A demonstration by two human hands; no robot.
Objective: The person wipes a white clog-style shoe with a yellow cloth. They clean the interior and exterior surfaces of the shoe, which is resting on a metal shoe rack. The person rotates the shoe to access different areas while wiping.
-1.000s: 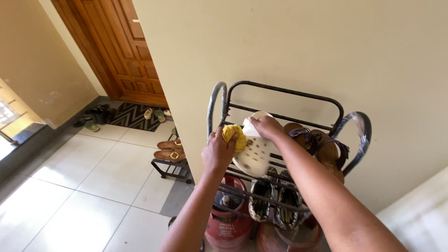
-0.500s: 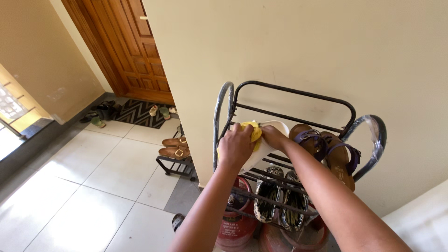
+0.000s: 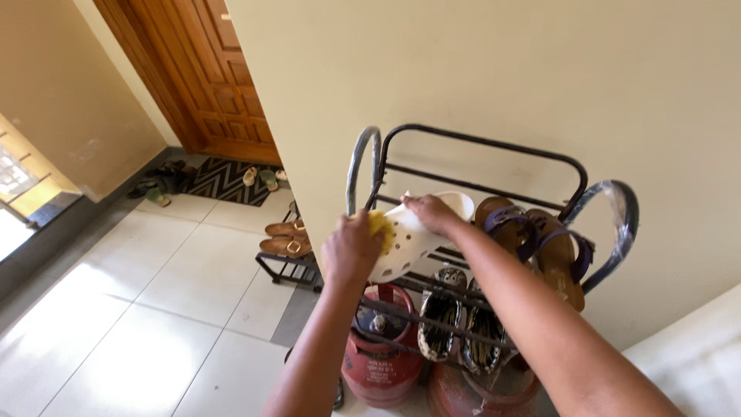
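My left hand (image 3: 351, 249) grips a yellow cloth (image 3: 378, 225) and presses it against the toe of a white perforated clog (image 3: 409, 239). My right hand (image 3: 429, 212) holds the clog near its opening, tilted over the top shelf of a black metal shoe rack (image 3: 478, 143). A pair of brown sandals with purple straps (image 3: 540, 247) lies on that shelf to the right of the clog. Patterned black-and-tan shoes (image 3: 459, 324) rest on the lower shelf.
Two red gas cylinders (image 3: 382, 359) stand under the rack. A low rack with tan sandals (image 3: 284, 239) sits to the left by the wall corner. Farther off are a wooden door (image 3: 208, 77), a zigzag doormat (image 3: 224, 177) and several loose shoes on the tiled floor.
My left hand has slid the yellow cloth from the clog's heel end down to its toe. The clog has turned so its perforated top shows again.
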